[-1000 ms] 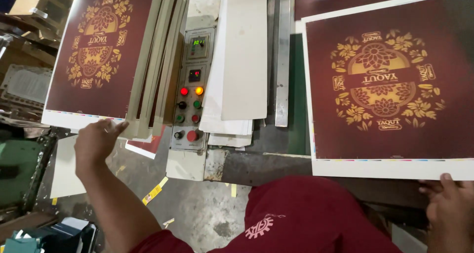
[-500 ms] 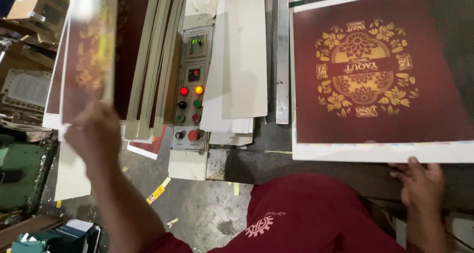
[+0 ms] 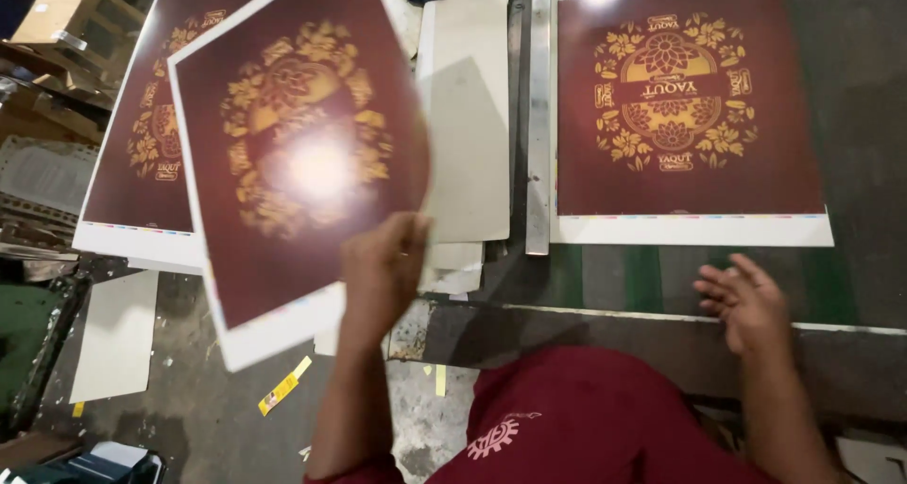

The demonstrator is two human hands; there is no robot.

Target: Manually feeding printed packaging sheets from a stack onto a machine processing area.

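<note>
Printed sheet [image 3: 293, 163] lifted off its stack [image 3: 132, 135] in the closed left hand [image 3: 383, 267]; not yet beside the desk's sheet [image 3: 690, 116]; right hand [image 3: 746, 300] open, empty.

Print workshop: stacked maroon printed sheets [image 3: 142, 135] at 10 o'clock, metal guide rail [image 3: 539, 116] at 12 o'clock, green machine bed [image 3: 642, 278] at 3 o'clock, littered concrete floor [image 3: 189, 390] at 7 o'clock.

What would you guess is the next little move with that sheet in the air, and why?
Probably carry the lifted sheet rightward onto the printed sheet lying flat on the table. The left hand grips its lower edge in mid-air, and the right hand waits open beside that flat sheet.
</note>
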